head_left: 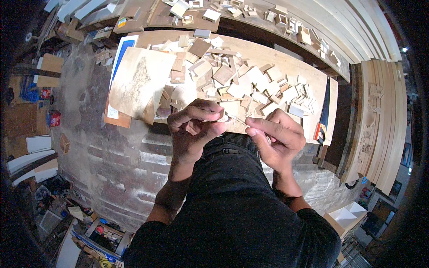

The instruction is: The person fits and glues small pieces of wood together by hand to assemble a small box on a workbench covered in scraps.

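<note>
Both hands are raised in front of my body, over the near edge of the worktable (308,69). In my right hand (281,134), thumb and forefinger pinch a thin pale wooden stick (237,119) that points toward the left hand. My left hand (196,127) has its fingers closed around a small pale piece (224,117) at the fingertips; its exact kind is too small to tell. The stick's far end reaches close to that piece, and I cannot tell whether they touch. Beyond the hands, a heap of small wooden blocks and offcuts (223,75) covers the middle of the table.
A stained thin wooden board (140,82) lies at the table's left end. A tool with an orange and black handle (321,133) rests at the right end. Small wooden boxes (304,35) line the shelf behind. Long planks (380,120) are stacked at right.
</note>
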`<action>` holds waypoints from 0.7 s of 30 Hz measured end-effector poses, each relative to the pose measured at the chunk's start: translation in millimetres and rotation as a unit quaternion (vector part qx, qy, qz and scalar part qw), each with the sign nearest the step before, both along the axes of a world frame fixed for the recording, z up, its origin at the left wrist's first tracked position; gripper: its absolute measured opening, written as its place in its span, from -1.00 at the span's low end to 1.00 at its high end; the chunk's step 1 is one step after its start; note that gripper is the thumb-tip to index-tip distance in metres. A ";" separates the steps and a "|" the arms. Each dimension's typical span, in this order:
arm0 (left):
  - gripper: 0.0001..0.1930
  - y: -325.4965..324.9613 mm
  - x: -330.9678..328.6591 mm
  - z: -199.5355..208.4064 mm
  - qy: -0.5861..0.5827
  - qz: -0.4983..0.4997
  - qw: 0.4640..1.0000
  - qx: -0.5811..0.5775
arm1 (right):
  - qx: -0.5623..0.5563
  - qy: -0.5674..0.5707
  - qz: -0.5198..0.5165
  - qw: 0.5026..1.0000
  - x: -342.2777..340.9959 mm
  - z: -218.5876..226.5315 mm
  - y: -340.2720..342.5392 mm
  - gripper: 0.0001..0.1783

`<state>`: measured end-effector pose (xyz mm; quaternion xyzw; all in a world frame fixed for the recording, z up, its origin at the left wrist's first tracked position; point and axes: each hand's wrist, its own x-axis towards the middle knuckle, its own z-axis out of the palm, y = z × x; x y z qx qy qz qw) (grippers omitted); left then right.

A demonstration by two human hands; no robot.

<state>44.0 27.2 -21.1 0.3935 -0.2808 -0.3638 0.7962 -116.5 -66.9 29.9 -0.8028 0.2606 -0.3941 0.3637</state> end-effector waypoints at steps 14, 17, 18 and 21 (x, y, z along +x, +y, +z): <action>-0.79 0.6 3.5 3.8 -0.010 0.002 1.000 0.019 | -0.123 0.026 -0.018 0.992 -4.7 8.6 -0.5 -0.63; -0.80 0.4 4.9 3.9 -0.012 -0.006 1.000 0.017 | -0.134 0.025 -0.010 0.991 0.2 6.5 1.7 -0.62; -0.80 -0.2 4.4 5.5 -0.013 -0.005 1.000 0.018 | -0.135 0.025 -0.001 0.991 2.5 8.2 3.1 -0.62; -0.80 -1.3 5.3 5.8 -0.030 -0.004 0.999 0.014 | -0.149 0.036 0.017 0.988 1.5 8.0 4.4 -0.63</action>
